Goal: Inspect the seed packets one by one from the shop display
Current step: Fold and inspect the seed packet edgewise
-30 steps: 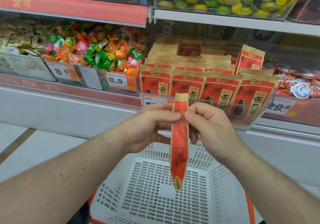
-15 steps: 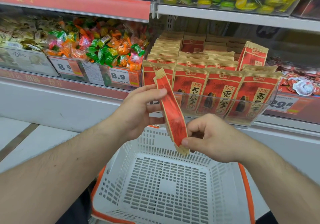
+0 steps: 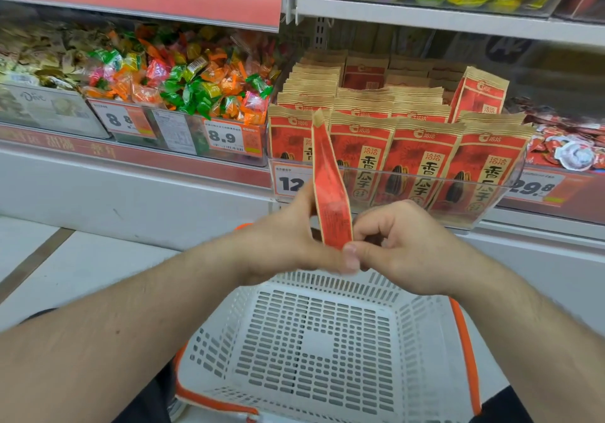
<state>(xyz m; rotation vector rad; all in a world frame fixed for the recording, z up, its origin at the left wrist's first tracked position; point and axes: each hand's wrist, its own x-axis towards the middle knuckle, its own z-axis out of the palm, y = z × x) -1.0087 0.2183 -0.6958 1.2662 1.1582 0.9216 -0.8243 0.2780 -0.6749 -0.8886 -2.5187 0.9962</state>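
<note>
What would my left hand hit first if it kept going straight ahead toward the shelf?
Probably the clear bin front holding the seed packets on display; the left hand, holding one packet, sits just below it, though depth is unclear.

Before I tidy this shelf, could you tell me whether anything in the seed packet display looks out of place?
One seed packet at the back right of the clear display bin stands tilted above the neat rows of packets. Nothing looks torn or spilled.
</note>
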